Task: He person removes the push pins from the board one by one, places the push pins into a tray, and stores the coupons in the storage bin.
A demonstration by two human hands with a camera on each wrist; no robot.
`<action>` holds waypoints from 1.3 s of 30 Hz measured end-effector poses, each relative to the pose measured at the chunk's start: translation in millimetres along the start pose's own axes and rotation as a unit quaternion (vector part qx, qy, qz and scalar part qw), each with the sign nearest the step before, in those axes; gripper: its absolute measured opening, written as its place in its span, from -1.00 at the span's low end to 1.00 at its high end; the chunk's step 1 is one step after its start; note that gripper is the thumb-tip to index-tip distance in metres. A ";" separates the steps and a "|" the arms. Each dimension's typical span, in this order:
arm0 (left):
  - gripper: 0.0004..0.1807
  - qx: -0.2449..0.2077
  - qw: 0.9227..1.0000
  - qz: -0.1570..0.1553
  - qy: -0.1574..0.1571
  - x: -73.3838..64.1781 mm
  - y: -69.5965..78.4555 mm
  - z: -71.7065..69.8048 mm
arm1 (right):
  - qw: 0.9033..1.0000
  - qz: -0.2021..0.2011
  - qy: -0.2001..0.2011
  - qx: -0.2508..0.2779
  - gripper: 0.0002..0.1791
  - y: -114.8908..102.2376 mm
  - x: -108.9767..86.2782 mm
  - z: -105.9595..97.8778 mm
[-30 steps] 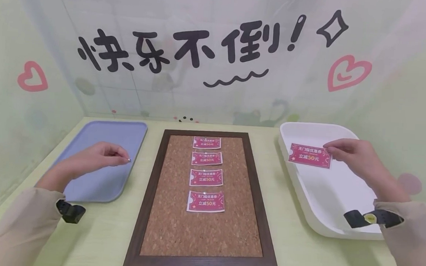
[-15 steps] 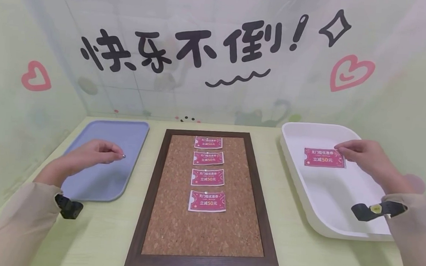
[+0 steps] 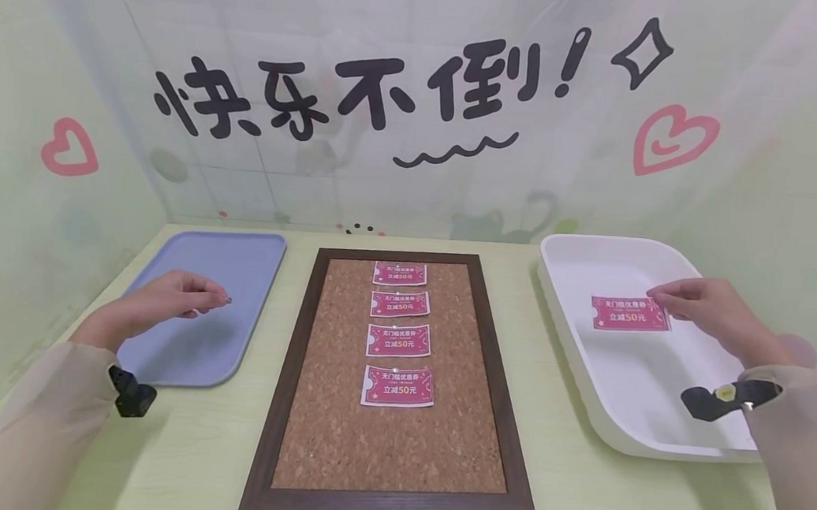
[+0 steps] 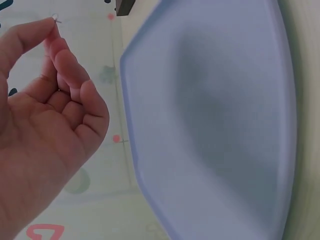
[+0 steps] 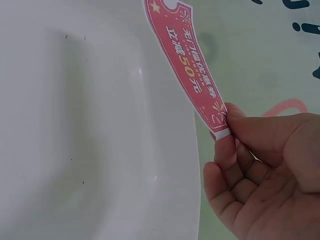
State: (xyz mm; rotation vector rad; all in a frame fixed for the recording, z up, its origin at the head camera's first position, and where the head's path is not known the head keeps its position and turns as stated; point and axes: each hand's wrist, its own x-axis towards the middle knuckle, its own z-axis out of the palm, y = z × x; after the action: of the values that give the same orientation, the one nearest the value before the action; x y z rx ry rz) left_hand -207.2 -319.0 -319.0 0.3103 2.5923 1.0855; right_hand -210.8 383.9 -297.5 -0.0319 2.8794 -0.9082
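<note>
1. A pink 50-yuan discount coupon [image 3: 629, 316] is held in the air over the white tray [image 3: 626, 404]. Its end is pinched between the thumb and fingers of the right hand [image 3: 706, 311], near the upper corner, and the rest is left unsupported.
2. A small glinting pin [image 4: 56, 19] is pinched at the very fingertips of the left hand [image 3: 177, 302], above the blue tray [image 3: 247, 263]. The exact shape of its head cannot be told at this size.
3. The two hands are held well apart, with the framed cork board [image 3: 395, 452] lying between them.
4. The coupon is judged to be printed paper or thin card: very light, easily creased or torn, and only mildly stiff. A slight bow is shown along its length in the right wrist view.
5. It is best gripped by the pale margin at its end, as is done here, so that the print is left uncovered; a light pinch should be enough, and a hard squeeze could leave a crease.
6. The pin is judged to be hard, sharp and easily dropped; it is best taken by the head, with the point kept clear of the skin.
7. On the cork, four matching coupons [image 3: 397, 388] are fixed in a column, with a bright spot seen at each top edge.
</note>
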 end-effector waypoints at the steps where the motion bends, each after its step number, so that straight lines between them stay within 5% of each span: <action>1: -0.55 0.000 1.000 -0.003 -0.001 0.7 -1.0 -0.1 | 1.000 0.000 -0.002 0.000 -0.36 1.7 0.8 -0.1; 22: -0.44 0.005 0.998 -0.056 0.000 12.3 -39.4 -8.5 | 0.998 -0.025 -0.061 -0.002 -0.48 31.7 13.4 3.9; 39: -0.54 0.030 0.997 -0.075 0.015 16.9 -49.5 -10.3 | 0.996 -0.019 -0.089 0.023 -0.55 43.9 21.6 12.3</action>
State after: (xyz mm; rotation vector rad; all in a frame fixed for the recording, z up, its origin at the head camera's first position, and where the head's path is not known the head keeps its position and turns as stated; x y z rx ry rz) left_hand -230.5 -354.5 -351.3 0.1104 2.6304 0.9679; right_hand -230.0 411.7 -335.0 -0.1548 2.7014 -0.9276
